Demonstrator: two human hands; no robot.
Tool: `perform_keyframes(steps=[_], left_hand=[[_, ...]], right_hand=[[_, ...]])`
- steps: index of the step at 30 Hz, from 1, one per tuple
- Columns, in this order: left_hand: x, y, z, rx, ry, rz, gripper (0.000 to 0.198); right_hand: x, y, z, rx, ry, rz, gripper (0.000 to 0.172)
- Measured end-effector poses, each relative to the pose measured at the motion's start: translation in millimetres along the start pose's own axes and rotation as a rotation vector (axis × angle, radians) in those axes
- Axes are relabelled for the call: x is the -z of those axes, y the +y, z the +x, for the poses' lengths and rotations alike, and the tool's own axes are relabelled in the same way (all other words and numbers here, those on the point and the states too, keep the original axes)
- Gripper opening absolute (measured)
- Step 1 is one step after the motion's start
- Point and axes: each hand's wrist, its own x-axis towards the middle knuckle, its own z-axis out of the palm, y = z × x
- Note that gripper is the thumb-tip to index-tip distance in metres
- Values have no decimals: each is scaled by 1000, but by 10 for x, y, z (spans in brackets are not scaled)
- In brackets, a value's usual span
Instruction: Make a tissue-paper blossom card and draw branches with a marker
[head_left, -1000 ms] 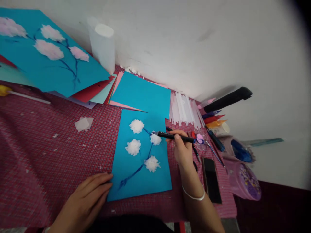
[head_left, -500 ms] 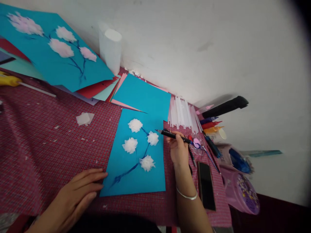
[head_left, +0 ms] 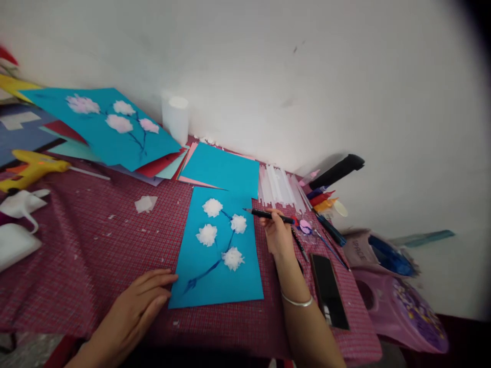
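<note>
My right hand (head_left: 279, 234) is closed around a black paintbrush (head_left: 264, 212), its pointed dark tip just over the upper right part of a blue paper sheet (head_left: 245, 283). Several fluffy white paper flowers (head_left: 232, 258) sit on this sheet, with a dark blue painted branch (head_left: 207, 273) running between some of them. My left hand (head_left: 141, 301) lies flat and open, fingertips at the sheet's lower left edge. To the right of my right hand is a blob of pink paint (head_left: 306, 227) on clear plastic.
A second blue sheet with pinkish flowers (head_left: 118, 123) lies on stacked paper at the back left. Nearby are a yellow glue gun (head_left: 36, 167), white glue sticks (head_left: 282, 184), a phone (head_left: 329, 291), paint tubes (head_left: 322, 198) and a white roll (head_left: 177, 120). A wall stands behind the table.
The view has tilted up and turned left, bringing the glue gun and a white bottle into sight. Both hands stay about where they were against the sheet, the paintbrush still held.
</note>
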Motion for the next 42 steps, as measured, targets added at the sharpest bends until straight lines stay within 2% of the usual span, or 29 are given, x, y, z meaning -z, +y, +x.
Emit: perform_keyframes(steps=[5, 10, 14, 25, 32, 42], left_hand=[[-19, 63, 95, -30, 108, 79, 23], [-44, 59, 170, -218, 76, 279, 24], [-89, 49, 168, -282, 66, 334, 23], [-61, 150, 67, -157, -37, 222, 33], [-117, 150, 67, -143, 8, 204, 25], [-184, 105, 21, -116, 7, 190, 24]], right_hand=[[-22, -65, 49, 23, 5, 128, 23], [-82, -74, 95, 26, 23, 254, 17], [-94, -75, 39, -10, 11, 268, 19], [74, 185, -785, -199, 28, 234, 30], [144, 223, -751, -221, -22, 240, 31], [257, 275, -685, -226, -10, 222, 30]])
